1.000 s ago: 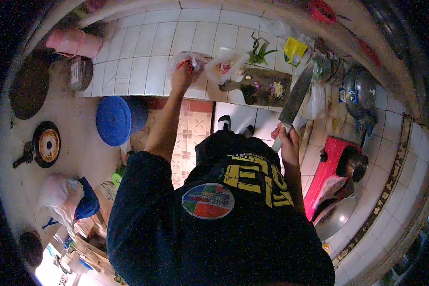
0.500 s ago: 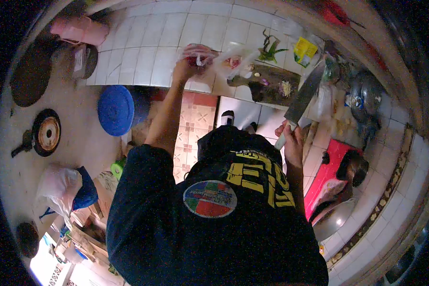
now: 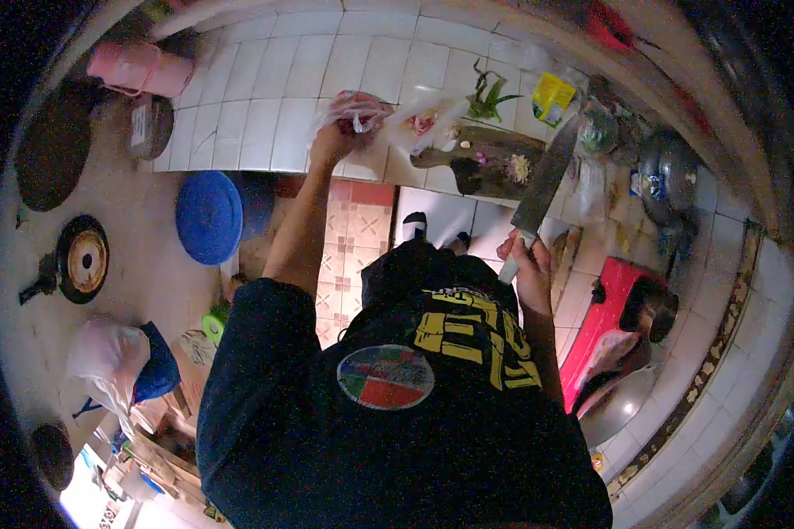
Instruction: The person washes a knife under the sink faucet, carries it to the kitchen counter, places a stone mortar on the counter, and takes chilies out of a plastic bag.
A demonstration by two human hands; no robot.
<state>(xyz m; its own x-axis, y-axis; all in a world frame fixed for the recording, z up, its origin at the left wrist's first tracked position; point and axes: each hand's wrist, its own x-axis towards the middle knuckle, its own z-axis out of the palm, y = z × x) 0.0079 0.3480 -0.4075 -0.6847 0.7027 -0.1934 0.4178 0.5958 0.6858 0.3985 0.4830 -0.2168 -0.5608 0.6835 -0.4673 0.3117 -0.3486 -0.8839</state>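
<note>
Kitchen knife point(image 3: 547, 176) in hand, a person in a dark T-shirt point(image 3: 397, 441) with yellow lettering stands at a white-tiled tabletop point(image 3: 256, 132). The right hand point(image 3: 531, 260) has its fingers wrapped around the pale handle, the broad blade slanting up and away; from where I stand it crosses the right end of a dark cutting board point(image 3: 503, 145), though whether steel meets wood I cannot tell. The left hand point(image 3: 331, 141) reaches to a thin plastic bag point(image 3: 362, 110) with red contents; film covers its fingers, so I cannot tell if they grip anything.

Just beside that bag, a second clear bag point(image 3: 428, 123) with reddish contents lies against the board's left part. On the wood sit a chopped pale heap point(image 3: 519, 167), a few small purple pieces point(image 3: 480, 159) and one whitish piece point(image 3: 465, 144). Beyond the board lie long green leaves point(image 3: 487, 95), with a yellow packet point(image 3: 551, 97) to their right.

A red stove point(image 3: 602, 331) and a shiny metal pan point(image 3: 622, 406) occupy the person's right. A blue lid point(image 3: 210, 218) shows to the left, below the tabletop edge, and a pink flask point(image 3: 141, 70) lies at the tabletop's far left.
</note>
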